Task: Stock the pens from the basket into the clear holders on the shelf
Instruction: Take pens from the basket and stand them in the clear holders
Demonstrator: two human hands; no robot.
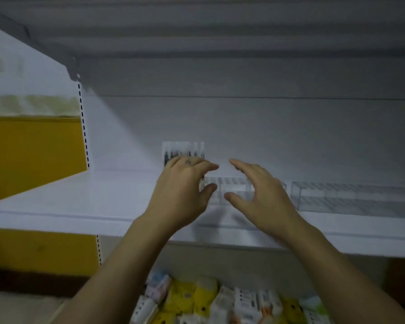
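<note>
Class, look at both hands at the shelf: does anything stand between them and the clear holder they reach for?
Nothing visible does. The left hand and right hand flank the small clear holder on the white shelf, with nothing between them and it. The pen packs lie below the shelf, out of the way.

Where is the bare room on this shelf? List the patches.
Bare: the left part of the shelf, between the slotted upright and the left hand; also the front strip before the clear holders. Crowded: the middle, around the right hand, and the packs below.
</note>
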